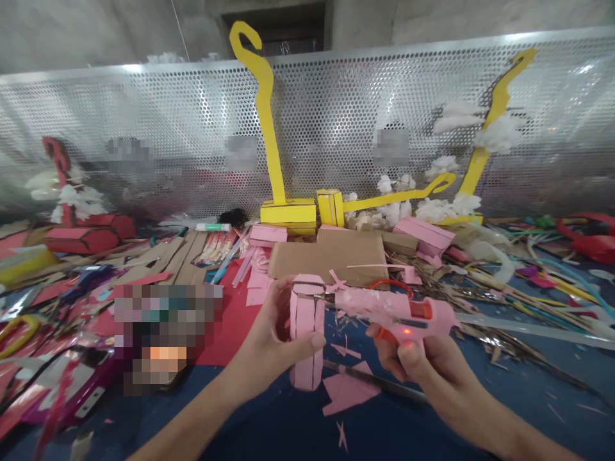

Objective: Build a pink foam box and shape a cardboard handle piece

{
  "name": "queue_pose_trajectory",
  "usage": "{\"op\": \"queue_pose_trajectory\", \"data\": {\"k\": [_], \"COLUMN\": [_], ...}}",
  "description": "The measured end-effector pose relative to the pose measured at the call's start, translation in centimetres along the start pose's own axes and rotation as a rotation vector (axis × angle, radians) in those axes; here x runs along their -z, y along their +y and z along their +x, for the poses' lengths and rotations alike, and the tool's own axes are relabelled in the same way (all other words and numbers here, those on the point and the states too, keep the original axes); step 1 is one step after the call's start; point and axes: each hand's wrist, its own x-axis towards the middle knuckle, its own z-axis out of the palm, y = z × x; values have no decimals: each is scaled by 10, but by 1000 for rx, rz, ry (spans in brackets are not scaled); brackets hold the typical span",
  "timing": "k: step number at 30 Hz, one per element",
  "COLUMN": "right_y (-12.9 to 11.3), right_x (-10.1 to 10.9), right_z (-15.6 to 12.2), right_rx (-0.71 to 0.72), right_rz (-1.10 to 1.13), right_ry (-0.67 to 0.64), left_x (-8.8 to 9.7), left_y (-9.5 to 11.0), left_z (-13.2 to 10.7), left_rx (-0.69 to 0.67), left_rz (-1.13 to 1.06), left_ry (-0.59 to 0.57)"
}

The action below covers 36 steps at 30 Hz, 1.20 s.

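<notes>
My left hand (281,346) grips a pink paper-covered box (307,333) with dark seams, holding it upright with the thumb across its front. In my right hand (432,368) is a pink hot glue gun (394,310), its small light glowing orange-red. The nozzle points left and meets the upper right edge of the box, or sits just in front of it. A clear glue stick (528,330) trails out of the gun's back. Below the gun, pink paper scraps (350,387) and a long thin dark bar (379,378) lie on the blue table.
Yellow hook-topped cardboard pieces (269,128) stand before a perforated metal panel (336,115). Brown cardboard (336,253) and another pink box (425,235) lie behind my hands. Red paper (225,326) is at left, near a purple object (81,384). Sticks and scraps (500,307) clutter the right.
</notes>
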Motion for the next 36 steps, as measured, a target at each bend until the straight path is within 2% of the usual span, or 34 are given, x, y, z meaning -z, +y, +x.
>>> {"op": "queue_pose_trajectory", "data": {"k": [17,36], "right_y": [-17,-18], "right_x": [-3,-2], "right_z": [5,5], "right_rx": [72,65], "right_rz": [-124,-152], "right_ry": [66,83], "left_x": [0,-1], "left_y": [-2,-1], "left_z": [-1,0], "left_rx": [4,5], "left_rz": [79,62], "left_ry": [40,46]}}
